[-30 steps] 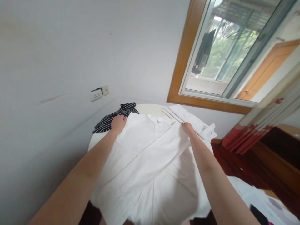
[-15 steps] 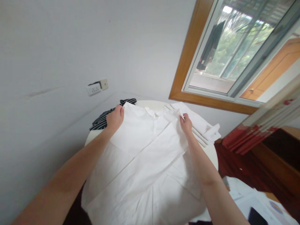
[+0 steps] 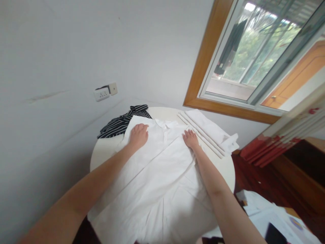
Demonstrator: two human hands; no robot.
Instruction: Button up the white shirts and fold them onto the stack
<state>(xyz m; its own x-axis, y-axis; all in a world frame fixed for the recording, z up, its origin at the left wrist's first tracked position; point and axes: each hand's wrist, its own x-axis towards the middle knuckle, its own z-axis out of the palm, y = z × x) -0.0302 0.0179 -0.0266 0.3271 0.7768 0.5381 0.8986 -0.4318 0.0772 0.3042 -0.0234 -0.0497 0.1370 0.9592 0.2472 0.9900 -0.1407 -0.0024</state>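
A white collared shirt (image 3: 162,162) lies spread over a round white table (image 3: 106,154), its collar toward the wall and its lower part reaching toward me. My left hand (image 3: 138,136) rests flat on the shirt's left shoulder, fingers stretched out. On the right shoulder lies my right hand (image 3: 190,139), palm down with the fingers spread. Diagonal creases cross the shirt's front. Beyond my left hand sits a bunched black-and-white striped garment (image 3: 115,126). To the right of my right hand is a pile of folded white cloth (image 3: 207,128).
A pale wall with a power socket (image 3: 102,94) rises behind the table. At the upper right is a wood-framed window (image 3: 198,81), with a red and white curtain (image 3: 264,149) beside it. Papers and a dark object lie on a lower surface (image 3: 276,217) at the right.
Both hands have let go of the shirt's shoulder corners and moved inward, now lying flat on it. The shirt has come down onto the table, and more of the striped garment shows.
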